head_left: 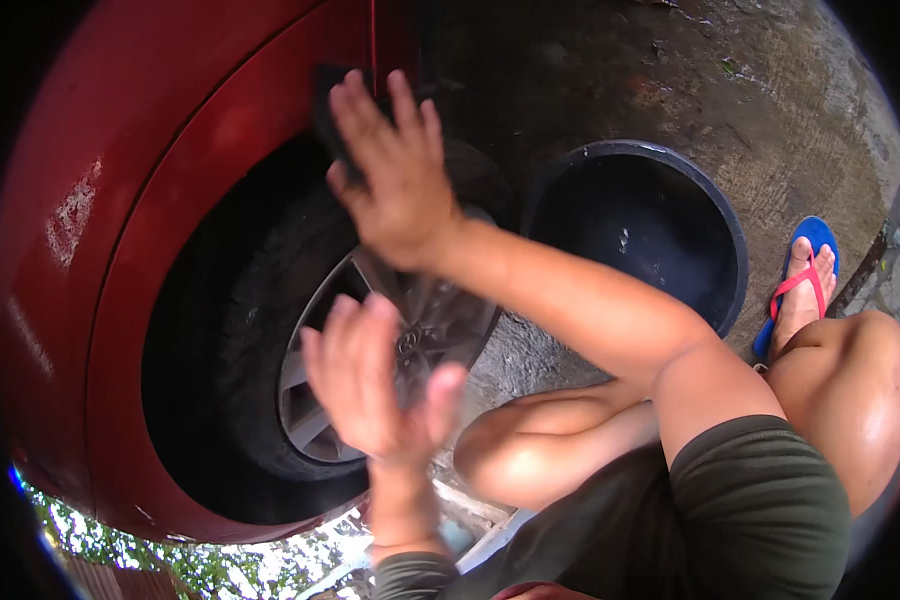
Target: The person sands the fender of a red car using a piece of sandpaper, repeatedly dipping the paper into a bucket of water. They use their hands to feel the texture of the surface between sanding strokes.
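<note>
Crouched low, the person presses the right hand (pixel 395 175), fingers spread, on what seems a dark sponge (pixel 328 110) at the red car's wheel-arch edge (pixel 220 160). Left hand (pixel 370 385) hangs open before the alloy wheel (pixel 370 360), holding nothing. 1 black tub (pixel 640 225) sits beside.

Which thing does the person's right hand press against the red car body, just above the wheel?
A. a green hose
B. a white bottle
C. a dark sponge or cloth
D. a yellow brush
C: the right hand lies flat with spread fingers on a dark sponge or cloth at the edge of the red car body, above the wheel; no brush, hose or bottle is in view.
</note>
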### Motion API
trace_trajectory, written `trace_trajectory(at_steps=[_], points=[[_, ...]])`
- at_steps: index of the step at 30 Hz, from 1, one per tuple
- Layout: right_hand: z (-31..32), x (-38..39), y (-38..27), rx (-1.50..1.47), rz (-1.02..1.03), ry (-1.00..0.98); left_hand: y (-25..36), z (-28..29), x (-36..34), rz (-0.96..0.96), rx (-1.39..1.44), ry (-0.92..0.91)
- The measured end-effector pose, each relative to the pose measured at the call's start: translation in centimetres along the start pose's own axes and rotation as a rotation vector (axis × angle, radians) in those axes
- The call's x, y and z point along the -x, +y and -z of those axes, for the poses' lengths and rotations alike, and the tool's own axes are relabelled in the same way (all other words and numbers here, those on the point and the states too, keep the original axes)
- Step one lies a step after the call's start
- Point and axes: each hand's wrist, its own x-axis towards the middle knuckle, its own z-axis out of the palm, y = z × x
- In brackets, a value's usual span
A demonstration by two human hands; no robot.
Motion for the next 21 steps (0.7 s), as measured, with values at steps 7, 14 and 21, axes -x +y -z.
trace_trajectory(at_steps=[7,14,21], points=[[-0.8,-0.1,-0.7,0.043,-0.018,-0.061,3.1,-5.2,2.9,0.284,0.495,0.247],[-1.0,-2.8,1.1,-0.281,0.055,0.32,1.6,-7.9,3.0,0.273,0.608,0.242],[1.9,-4.3,1.7,-0.211,0.175,0.483,0.6,-8.0,3.5,0.342,0.686,0.259]])
